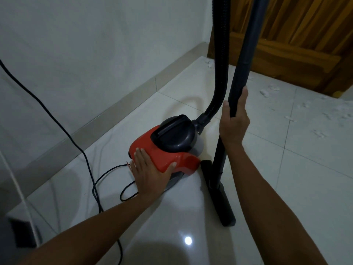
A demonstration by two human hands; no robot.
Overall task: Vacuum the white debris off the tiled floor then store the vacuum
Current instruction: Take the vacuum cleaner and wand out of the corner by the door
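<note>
Both hands are on the vacuum [168, 148], a red and grey canister on the tiled floor [286, 178] beside the wall. Left hand [150, 173] presses its rear flat, fingers straight and slightly spread. Right hand [234, 123] wraps the upright wand [240, 73]; the floor head [219, 194] beside the canister runs lengthwise toward the camera. White debris [267, 90] lies beyond the vacuum, near the wooden door [298, 35].

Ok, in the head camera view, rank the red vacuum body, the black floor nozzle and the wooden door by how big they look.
1. Wooden door, largest, though cut off by the frame.
2. Red vacuum body.
3. Black floor nozzle, smallest in area; it lies nearer the camera, so its true size is less sure.
</note>
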